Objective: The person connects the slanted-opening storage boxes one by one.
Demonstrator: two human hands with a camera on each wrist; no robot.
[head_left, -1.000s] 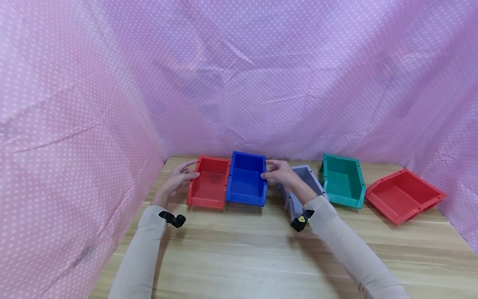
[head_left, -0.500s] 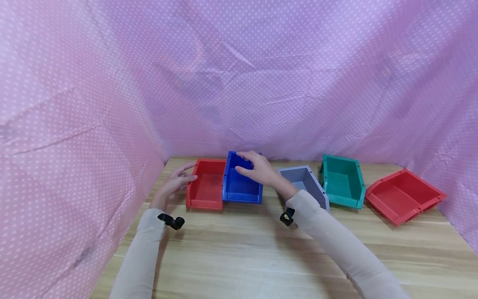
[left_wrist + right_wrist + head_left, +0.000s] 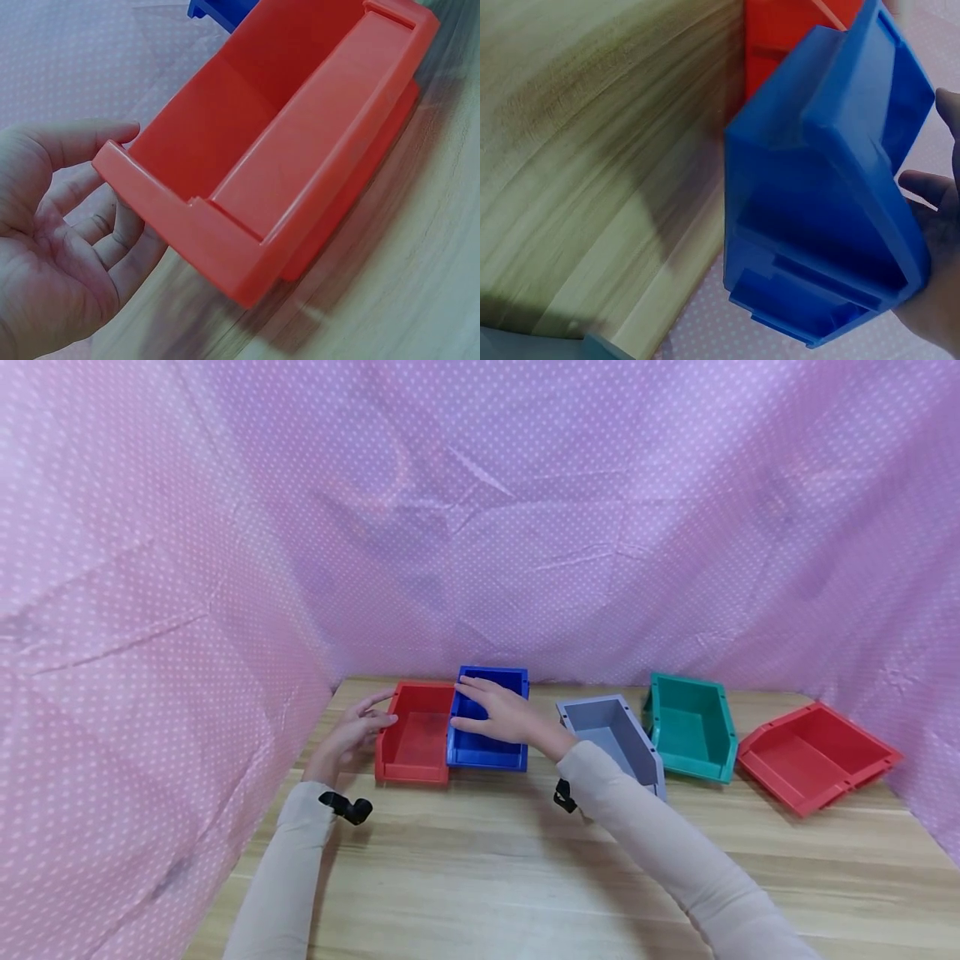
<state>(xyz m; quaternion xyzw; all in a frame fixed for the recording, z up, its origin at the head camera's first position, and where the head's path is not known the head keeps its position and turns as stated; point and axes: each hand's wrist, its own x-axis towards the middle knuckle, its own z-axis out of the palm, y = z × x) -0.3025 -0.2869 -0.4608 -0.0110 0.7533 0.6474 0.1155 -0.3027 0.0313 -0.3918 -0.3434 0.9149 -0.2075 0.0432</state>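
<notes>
At the middle left of the head view, the blue bin [image 3: 486,727] stands on the table [image 3: 525,860], touching the small red bin [image 3: 415,733] on its left. The right hand [image 3: 501,714] reaches across the blue bin, fingers spread over its open top; the wrist view shows them against its wall. The left hand [image 3: 352,731] cups the red bin's outer wall, fingers relaxed. The step looks like pressing the two bins side by side; next comes aligning their edges squarely. Five bins in all: two red, including the large red bin [image 3: 817,756], one blue, one grey bin [image 3: 611,735], one green bin [image 3: 686,722].
</notes>
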